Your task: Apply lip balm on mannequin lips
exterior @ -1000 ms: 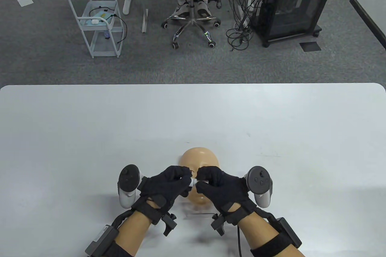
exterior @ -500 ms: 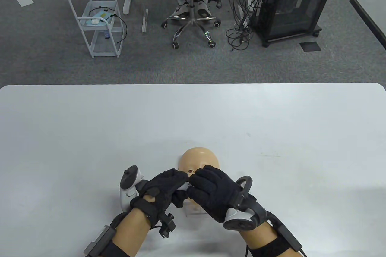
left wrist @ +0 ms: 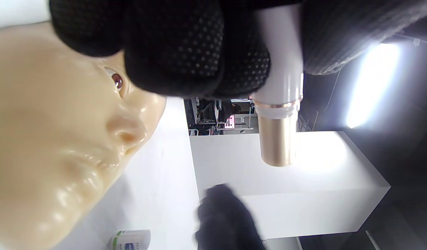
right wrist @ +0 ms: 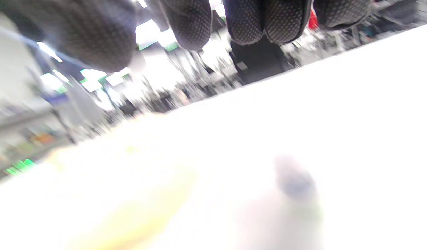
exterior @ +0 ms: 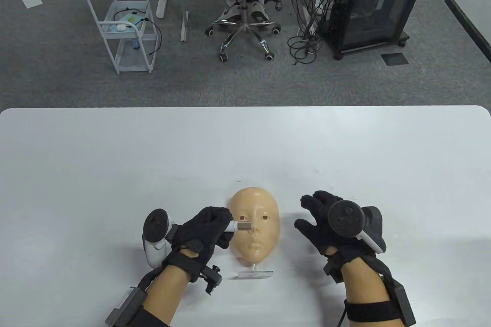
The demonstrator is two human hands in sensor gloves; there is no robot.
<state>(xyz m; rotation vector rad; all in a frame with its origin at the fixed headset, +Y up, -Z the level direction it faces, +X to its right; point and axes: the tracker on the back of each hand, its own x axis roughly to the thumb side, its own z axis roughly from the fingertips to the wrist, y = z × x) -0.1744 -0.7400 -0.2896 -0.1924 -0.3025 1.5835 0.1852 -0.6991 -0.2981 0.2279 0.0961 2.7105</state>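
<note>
The left hand [exterior: 205,229] grips the lip balm [exterior: 241,226] sideways — its gold end across the mannequin face [exterior: 254,227], near the nose. The right hand [exterior: 326,219] hovers beside the face, fingers spread — empty.

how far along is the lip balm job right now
Done: the lip balm tube looks uncapped, its gold inner sleeve bare in the left wrist view.

In hand: the left hand grips the tube's white base, gold end over the mannequin face near the eye, not at the lips. The right hand is spread apart from the face; whether it holds the cap cannot be told.

Left: touching balm to the lips and spreading it.
</note>
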